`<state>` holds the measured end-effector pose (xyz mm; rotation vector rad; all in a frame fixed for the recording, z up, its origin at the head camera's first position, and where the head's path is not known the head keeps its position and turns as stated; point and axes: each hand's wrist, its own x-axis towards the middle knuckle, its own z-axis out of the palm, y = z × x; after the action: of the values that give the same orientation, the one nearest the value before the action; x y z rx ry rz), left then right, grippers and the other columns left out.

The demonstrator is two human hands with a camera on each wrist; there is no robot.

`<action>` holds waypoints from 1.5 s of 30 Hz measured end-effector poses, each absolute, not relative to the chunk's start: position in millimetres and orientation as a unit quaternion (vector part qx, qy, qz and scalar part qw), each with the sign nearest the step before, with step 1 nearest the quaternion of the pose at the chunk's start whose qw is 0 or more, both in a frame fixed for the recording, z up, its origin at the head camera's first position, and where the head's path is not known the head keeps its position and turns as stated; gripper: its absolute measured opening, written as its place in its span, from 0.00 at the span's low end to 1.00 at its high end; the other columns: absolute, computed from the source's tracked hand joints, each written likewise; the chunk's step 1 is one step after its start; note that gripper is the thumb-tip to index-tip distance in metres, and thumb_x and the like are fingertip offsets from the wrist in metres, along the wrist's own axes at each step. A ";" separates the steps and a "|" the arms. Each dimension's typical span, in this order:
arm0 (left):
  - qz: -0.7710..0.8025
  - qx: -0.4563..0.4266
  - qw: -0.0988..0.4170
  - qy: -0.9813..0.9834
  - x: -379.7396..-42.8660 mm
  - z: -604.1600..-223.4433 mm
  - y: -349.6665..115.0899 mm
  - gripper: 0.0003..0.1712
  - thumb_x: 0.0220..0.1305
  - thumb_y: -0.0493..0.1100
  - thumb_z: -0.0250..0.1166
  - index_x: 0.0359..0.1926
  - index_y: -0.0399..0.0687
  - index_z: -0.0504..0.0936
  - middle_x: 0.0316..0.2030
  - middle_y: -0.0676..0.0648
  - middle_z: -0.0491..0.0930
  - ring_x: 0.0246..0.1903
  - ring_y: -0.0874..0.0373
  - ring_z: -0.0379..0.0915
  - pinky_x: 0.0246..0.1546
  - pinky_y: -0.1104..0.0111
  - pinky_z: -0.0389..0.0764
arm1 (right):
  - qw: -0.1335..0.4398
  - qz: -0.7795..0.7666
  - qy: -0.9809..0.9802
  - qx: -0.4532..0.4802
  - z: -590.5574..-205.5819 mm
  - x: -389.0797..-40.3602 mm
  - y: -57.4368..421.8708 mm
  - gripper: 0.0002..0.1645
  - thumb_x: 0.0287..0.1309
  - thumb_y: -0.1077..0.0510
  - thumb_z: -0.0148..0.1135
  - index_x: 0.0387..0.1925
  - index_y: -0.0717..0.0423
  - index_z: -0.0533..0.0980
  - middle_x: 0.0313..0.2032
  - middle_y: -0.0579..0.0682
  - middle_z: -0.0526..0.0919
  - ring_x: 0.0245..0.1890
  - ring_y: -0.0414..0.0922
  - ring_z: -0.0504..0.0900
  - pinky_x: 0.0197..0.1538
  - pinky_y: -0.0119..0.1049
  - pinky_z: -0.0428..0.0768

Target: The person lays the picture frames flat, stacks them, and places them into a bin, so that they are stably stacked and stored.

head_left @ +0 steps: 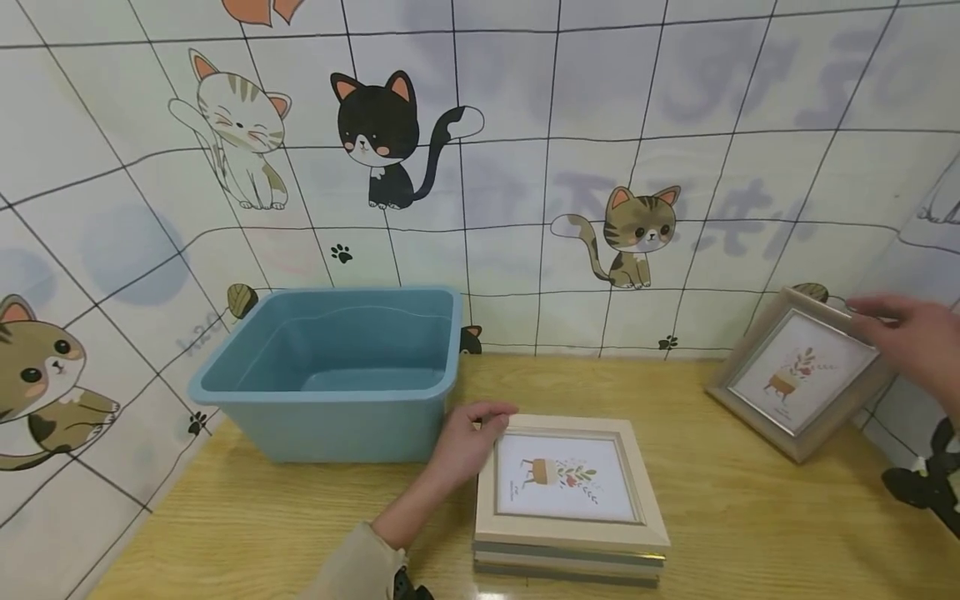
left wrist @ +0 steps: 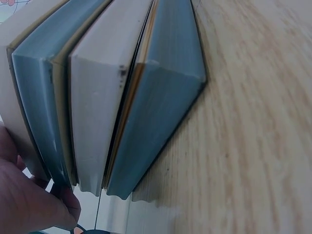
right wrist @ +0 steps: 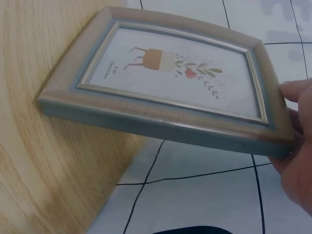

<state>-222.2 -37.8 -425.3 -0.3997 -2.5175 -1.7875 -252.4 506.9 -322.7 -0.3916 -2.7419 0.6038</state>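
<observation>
A stack of picture frames [left wrist: 92,112] lies flat on the table, its edges alternating blue, white and tan in the left wrist view. The top cream picture frame [head_left: 570,533] shows a printed potted plant. My left hand [head_left: 468,442] grips this stack's far left corner; its fingertips curl at the top frames' edges. At the right, a beige picture frame [head_left: 840,417] with a blue-grey side leans tilted, its lower edge on the table. My right hand [head_left: 911,337] pinches its upper right corner, thumb on the front [right wrist: 292,90], other fingers partly hidden behind.
A blue plastic basin [head_left: 322,429] stands left of the stack, near the wall. The wood-grain table [head_left: 720,517] meets walls covered with cat-printed, grid-lined paper [head_left: 510,192] at the back and both sides. The beige frame stands close to the right wall.
</observation>
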 end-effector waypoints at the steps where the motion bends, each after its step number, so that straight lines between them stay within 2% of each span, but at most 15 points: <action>1: -0.572 -0.128 0.012 -0.810 -222.0 -425.7 -37.4 0.11 0.73 0.40 0.62 0.49 0.47 0.90 0.49 0.49 0.86 0.51 0.53 0.77 0.53 0.55 0.77 | 0.148 0.206 -0.958 -0.135 -325.2 -251.8 507.3 0.33 0.82 0.49 0.42 0.73 0.70 0.59 0.68 0.79 0.59 0.61 0.77 0.61 0.56 0.71 0.68; 7: -0.572 -0.128 0.003 -0.810 -220.1 -426.5 -35.2 0.11 0.73 0.40 0.62 0.49 0.47 0.90 0.49 0.49 0.86 0.51 0.54 0.76 0.53 0.56 0.76 | 0.149 0.215 -0.957 -0.128 -334.5 -245.2 503.2 0.36 0.82 0.46 0.41 0.72 0.72 0.60 0.63 0.83 0.62 0.56 0.76 0.65 0.48 0.68 0.72; 12: -0.579 -0.118 0.010 -0.807 -219.4 -423.9 -35.5 0.11 0.72 0.39 0.62 0.48 0.46 0.90 0.51 0.48 0.85 0.54 0.52 0.76 0.55 0.56 0.75 | 0.165 0.223 -0.956 -0.100 -334.6 -242.2 495.9 0.35 0.80 0.45 0.44 0.71 0.71 0.63 0.58 0.82 0.67 0.50 0.73 0.70 0.35 0.54 0.75; 18: -0.576 -0.127 0.012 -0.808 -220.7 -423.1 -37.6 0.11 0.73 0.38 0.62 0.49 0.45 0.90 0.50 0.48 0.85 0.52 0.53 0.76 0.54 0.57 0.75 | 0.187 0.219 -0.955 -0.072 -337.6 -236.7 481.2 0.33 0.80 0.46 0.46 0.68 0.70 0.67 0.59 0.82 0.68 0.56 0.75 0.68 0.46 0.66 0.71; 20: -0.568 -0.127 0.008 -0.813 -221.3 -422.8 -38.2 0.11 0.73 0.39 0.62 0.49 0.46 0.89 0.49 0.48 0.85 0.50 0.53 0.76 0.52 0.57 0.76 | 0.198 0.228 -0.951 -0.071 -341.2 -232.3 476.5 0.33 0.80 0.46 0.47 0.68 0.70 0.68 0.59 0.81 0.69 0.55 0.74 0.69 0.44 0.59 0.73; 22: -0.561 -0.124 0.000 -0.818 -222.0 -421.4 -38.3 0.11 0.74 0.39 0.61 0.49 0.48 0.89 0.49 0.49 0.85 0.50 0.54 0.75 0.52 0.57 0.76 | 0.205 0.244 -0.945 -0.078 -345.1 -226.0 473.6 0.33 0.79 0.46 0.48 0.68 0.69 0.69 0.60 0.78 0.71 0.52 0.66 0.72 0.41 0.45 0.73; 25: -0.545 -0.135 -0.007 -0.828 -223.2 -416.9 -38.3 0.12 0.75 0.39 0.60 0.50 0.49 0.88 0.50 0.49 0.84 0.50 0.54 0.75 0.52 0.55 0.76 | 0.211 0.275 -0.933 -0.098 -351.2 -215.9 471.3 0.34 0.79 0.45 0.49 0.72 0.65 0.67 0.60 0.76 0.72 0.43 0.39 0.73 0.34 0.29 0.65; 27: -0.537 -0.149 -0.013 -0.830 -223.5 -413.6 -38.7 0.12 0.75 0.39 0.59 0.51 0.48 0.88 0.51 0.49 0.84 0.52 0.54 0.75 0.54 0.55 0.75 | 0.210 0.287 -0.928 -0.115 -354.0 -209.3 469.0 0.35 0.79 0.44 0.48 0.74 0.62 0.64 0.62 0.75 0.72 0.39 0.29 0.66 0.34 0.28 0.67; 29: -0.532 -0.163 -0.019 -0.830 -224.1 -411.0 -39.3 0.13 0.75 0.38 0.58 0.51 0.46 0.87 0.50 0.49 0.84 0.52 0.53 0.76 0.55 0.54 0.75 | 0.205 0.306 -0.921 -0.130 -354.3 -202.7 463.7 0.36 0.80 0.43 0.46 0.77 0.60 0.61 0.65 0.75 0.69 0.40 0.31 0.69 0.39 0.36 0.74; 31: -0.532 -0.169 -0.027 -0.829 -224.7 -409.3 -39.3 0.13 0.75 0.37 0.57 0.51 0.45 0.87 0.48 0.48 0.84 0.52 0.53 0.77 0.55 0.54 0.76 | 0.206 0.325 -0.912 -0.142 -352.0 -195.9 458.6 0.35 0.80 0.43 0.45 0.79 0.52 0.58 0.68 0.75 0.66 0.40 0.32 0.71 0.39 0.36 0.76; 33: -0.532 -0.173 -0.032 -0.828 -225.2 -408.2 -38.6 0.13 0.75 0.36 0.57 0.50 0.44 0.87 0.48 0.49 0.84 0.52 0.53 0.77 0.55 0.53 0.75 | 0.222 0.346 -0.901 -0.140 -348.3 -188.9 452.3 0.32 0.80 0.44 0.45 0.80 0.44 0.58 0.71 0.72 0.63 0.42 0.32 0.71 0.44 0.36 0.78; 34: -0.531 -0.176 -0.032 -0.828 -225.2 -407.8 -38.2 0.13 0.75 0.35 0.57 0.50 0.44 0.87 0.48 0.49 0.85 0.53 0.53 0.77 0.56 0.53 0.75 | 0.237 0.363 -0.892 -0.129 -345.9 -186.1 449.8 0.31 0.81 0.47 0.46 0.79 0.42 0.60 0.70 0.65 0.69 0.42 0.31 0.73 0.44 0.28 0.77; 36: -0.530 -0.186 -0.024 -0.827 -223.6 -406.0 -37.1 0.13 0.74 0.34 0.58 0.51 0.43 0.87 0.49 0.48 0.84 0.55 0.51 0.76 0.59 0.52 0.74 | 0.267 0.374 -0.882 -0.106 -342.3 -181.1 444.4 0.28 0.81 0.50 0.47 0.77 0.36 0.62 0.71 0.57 0.70 0.39 0.19 0.65 0.42 0.17 0.72; 40: -0.534 -0.208 0.005 -0.820 -216.9 -399.9 -33.3 0.13 0.73 0.34 0.60 0.53 0.40 0.85 0.54 0.45 0.82 0.61 0.48 0.73 0.61 0.50 0.74 | 0.305 0.390 -0.866 -0.067 -331.9 -172.9 429.8 0.27 0.80 0.53 0.48 0.75 0.36 0.66 0.67 0.39 0.74 0.44 0.18 0.68 0.47 0.12 0.68; 45: -0.534 -0.234 0.041 -0.811 -204.6 -383.0 -30.8 0.18 0.72 0.42 0.63 0.61 0.48 0.83 0.59 0.48 0.79 0.64 0.50 0.70 0.61 0.49 0.73 | 0.305 0.401 -0.862 -0.063 -317.5 -162.4 403.7 0.27 0.80 0.52 0.48 0.75 0.35 0.66 0.69 0.40 0.72 0.47 0.19 0.68 0.50 0.12 0.66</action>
<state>-204.6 -30.8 -383.0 -0.7179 -2.4843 -1.6342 -162.4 403.7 -317.5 -0.1678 -2.2813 1.0616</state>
